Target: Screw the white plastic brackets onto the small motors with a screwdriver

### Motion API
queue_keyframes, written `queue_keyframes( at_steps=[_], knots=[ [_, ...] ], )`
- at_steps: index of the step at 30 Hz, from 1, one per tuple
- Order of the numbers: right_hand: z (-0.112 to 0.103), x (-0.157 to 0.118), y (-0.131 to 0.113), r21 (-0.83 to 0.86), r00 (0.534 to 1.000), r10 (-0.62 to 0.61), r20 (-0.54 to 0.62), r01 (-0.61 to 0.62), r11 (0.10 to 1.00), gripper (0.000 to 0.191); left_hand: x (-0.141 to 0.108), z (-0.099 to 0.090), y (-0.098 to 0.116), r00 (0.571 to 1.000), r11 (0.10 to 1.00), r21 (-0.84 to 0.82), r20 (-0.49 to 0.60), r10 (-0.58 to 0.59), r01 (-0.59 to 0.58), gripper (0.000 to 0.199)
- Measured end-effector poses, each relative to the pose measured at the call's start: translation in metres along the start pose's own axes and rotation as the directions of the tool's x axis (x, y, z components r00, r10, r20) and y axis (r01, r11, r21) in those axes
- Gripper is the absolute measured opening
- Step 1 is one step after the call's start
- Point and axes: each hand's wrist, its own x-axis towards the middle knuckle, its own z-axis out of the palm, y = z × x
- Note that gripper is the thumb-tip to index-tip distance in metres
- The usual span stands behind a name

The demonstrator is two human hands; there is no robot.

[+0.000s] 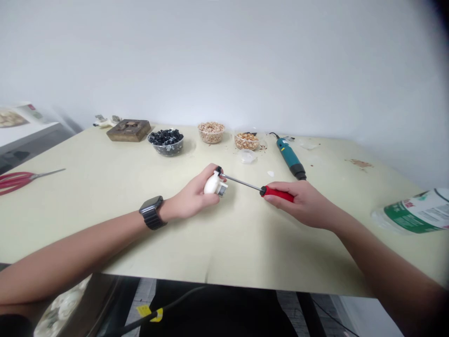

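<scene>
My left hand [196, 193], with a dark watch [152, 211] on its wrist, is closed around a small white plastic part [211, 184] with a grey block on its side and a black piece on top. I cannot tell exactly what kind of part it is. My right hand [305, 202] grips a screwdriver [278, 193] by its red handle. Its metal shaft points left, and the tip meets the black piece at the top of the white part. Both hands are above the middle of the table.
Along the back stand a bowl of black pieces [166, 142], a bowl of small pinkish pieces [211, 133], a bowl of brass-coloured pieces [247, 141] and a metal block [128, 130]. A teal power screwdriver [290, 158] lies right, scissors [21, 181] left, a white-green tub [417, 213] far right.
</scene>
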Motion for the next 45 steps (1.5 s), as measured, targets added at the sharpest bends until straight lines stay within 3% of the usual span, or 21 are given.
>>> queue_keyframes(
  at_steps=[4, 10, 13, 16, 20, 27, 34, 45],
  knots=[
    [0.002, 0.0, -0.001, 0.134, 0.995, 0.045, 0.084, -0.056, 0.989, 0.047, 0.0, -0.003, 0.0, 0.996, 0.992, 0.092, -0.024, 0.085, -0.082, 0.041],
    [-0.002, 0.0, -0.004, 0.195, 0.977, 0.102, 0.189, -0.139, 0.971, 0.046, 0.001, -0.005, -0.004, 0.997, 0.985, 0.153, 0.007, 0.077, -0.077, 0.044],
    [-0.003, 0.0, -0.002, 0.115, 0.986, 0.107, 0.129, -0.122, 0.986, 0.043, 0.003, -0.004, -0.004, 0.996, 0.987, 0.131, -0.01, 0.093, -0.091, 0.042],
    [-0.002, -0.001, 0.001, 0.036, 0.993, 0.115, -0.017, -0.114, 0.993, 0.042, 0.006, -0.004, -0.001, 0.999, 0.997, 0.06, -0.025, 0.045, -0.043, 0.041],
    [0.002, -0.003, 0.001, -0.16, 0.985, -0.016, -0.174, -0.013, 0.987, 0.034, 0.007, -0.005, 0.001, 0.999, 1.0, 0.003, -0.035, -0.018, 0.018, 0.039],
    [0.011, -0.006, -0.001, -0.323, 0.972, -0.108, -0.209, 0.035, 0.946, 0.033, 0.007, -0.007, 0.001, 0.999, 1.0, 0.0, -0.039, -0.025, 0.025, 0.041],
    [0.01, -0.006, 0.001, -0.276, 0.952, -0.206, -0.227, 0.14, 0.951, 0.024, 0.004, -0.004, -0.001, 1.0, 1.0, -0.021, -0.002, -0.022, 0.022, 0.043],
    [0.008, -0.006, -0.002, -0.18, 0.983, -0.098, -0.152, 0.07, 0.981, 0.025, 0.001, -0.003, -0.005, 0.999, 0.999, -0.012, 0.032, -0.035, 0.036, 0.041]
  ],
)
